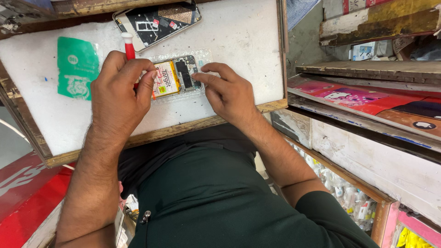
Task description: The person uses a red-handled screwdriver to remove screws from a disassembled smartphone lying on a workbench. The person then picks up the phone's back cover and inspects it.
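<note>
An opened phone (pixel 177 76) with a yellow battery and exposed circuit board lies on a clear bubble-wrap piece on the white work board (pixel 239 41). My left hand (pixel 120 94) grips a red-handled screwdriver (pixel 129 46), its white cap sticking up above my fingers, with the tip hidden against the phone's left end. My right hand (pixel 225 92) rests its fingertips on the phone's right edge, holding it down.
A second opened phone (pixel 158 20) lies at the board's far edge. A green plastic film (pixel 77 68) sits at the left. The board has a wooden frame (pixel 174 131). Shelves with colourful phone covers (pixel 367 98) stand at the right.
</note>
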`<action>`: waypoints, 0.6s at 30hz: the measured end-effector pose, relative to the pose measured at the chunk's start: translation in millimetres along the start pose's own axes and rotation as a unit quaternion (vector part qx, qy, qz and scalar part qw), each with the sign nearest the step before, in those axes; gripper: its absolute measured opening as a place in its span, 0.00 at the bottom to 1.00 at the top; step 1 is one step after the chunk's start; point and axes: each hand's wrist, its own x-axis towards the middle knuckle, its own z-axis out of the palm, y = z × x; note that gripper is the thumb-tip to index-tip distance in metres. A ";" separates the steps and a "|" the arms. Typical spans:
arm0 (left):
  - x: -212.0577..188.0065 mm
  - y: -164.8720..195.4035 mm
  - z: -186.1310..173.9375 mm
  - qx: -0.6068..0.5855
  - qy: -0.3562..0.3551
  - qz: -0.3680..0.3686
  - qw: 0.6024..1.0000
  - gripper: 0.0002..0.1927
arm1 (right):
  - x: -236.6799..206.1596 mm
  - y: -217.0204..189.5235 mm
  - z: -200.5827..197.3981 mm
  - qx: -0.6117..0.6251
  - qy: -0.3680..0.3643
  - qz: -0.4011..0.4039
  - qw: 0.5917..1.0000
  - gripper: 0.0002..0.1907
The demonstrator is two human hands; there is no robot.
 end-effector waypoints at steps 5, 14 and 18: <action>-1.7 0.0 0.7 -0.004 -0.004 -0.006 1.000 0.05 | -0.4 -4.3 -0.2 -0.048 -0.013 -0.002 0.999 0.18; -1.2 -0.3 9.0 0.013 -0.029 -0.002 1.000 0.07 | 0.0 -13.1 -3.8 -0.087 -0.019 -0.009 0.996 0.19; -0.8 -2.2 11.9 0.023 -0.039 -0.003 0.999 0.06 | 0.1 -11.6 -5.2 -0.085 -0.017 -0.021 0.996 0.17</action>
